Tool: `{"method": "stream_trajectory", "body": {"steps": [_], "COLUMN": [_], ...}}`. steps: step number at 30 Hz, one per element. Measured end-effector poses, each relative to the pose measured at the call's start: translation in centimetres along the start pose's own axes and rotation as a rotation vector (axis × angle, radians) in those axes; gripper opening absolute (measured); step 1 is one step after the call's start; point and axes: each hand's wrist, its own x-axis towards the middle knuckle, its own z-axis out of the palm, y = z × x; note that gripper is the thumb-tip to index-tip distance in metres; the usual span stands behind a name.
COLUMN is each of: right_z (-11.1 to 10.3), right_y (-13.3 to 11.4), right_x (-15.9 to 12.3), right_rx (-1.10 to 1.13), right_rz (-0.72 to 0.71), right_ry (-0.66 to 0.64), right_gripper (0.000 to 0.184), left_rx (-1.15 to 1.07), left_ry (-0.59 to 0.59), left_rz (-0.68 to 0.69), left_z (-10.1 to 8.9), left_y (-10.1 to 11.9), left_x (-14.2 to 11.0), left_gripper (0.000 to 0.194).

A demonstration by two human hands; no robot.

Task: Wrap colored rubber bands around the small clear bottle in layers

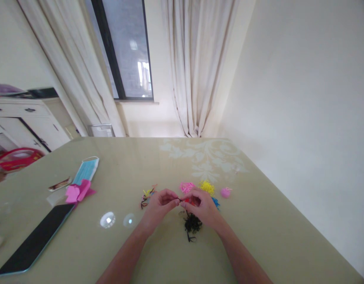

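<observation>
My left hand and my right hand meet over the table, fingertips pinched together on a tiny dark elastic band. Just below my right hand lies a black pile of bands. Behind my hands sit small piles in pink, yellow, blue and another pink. A red pile is mostly hidden under my right fingers. A mixed-colour heap of bands lies left of my left hand.
A dark tablet lies at the near left. A blue face mask and pink paper scraps sit beyond it. A wall runs along the right; curtains and a window stand behind the table.
</observation>
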Motion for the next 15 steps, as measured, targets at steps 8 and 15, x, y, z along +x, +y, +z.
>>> {"method": "stream_trajectory", "body": {"steps": [8,15], "right_z": [-0.7,-2.1], "right_y": [0.6,1.0], "right_x": [0.1,0.1], "right_rx": [-0.007,-0.083], "right_rz": [-0.015,0.047], "right_ry": [-0.015,-0.077], "right_gripper": [0.008,0.005], "left_rx": [0.014,0.226], "left_ry": [-0.034,-0.081], "left_rz": [0.003,0.063], "left_z": [0.6,0.9], "left_y": [-0.4,-1.0], "left_x": [0.0,-0.2], "left_gripper": [0.038,0.030]}}
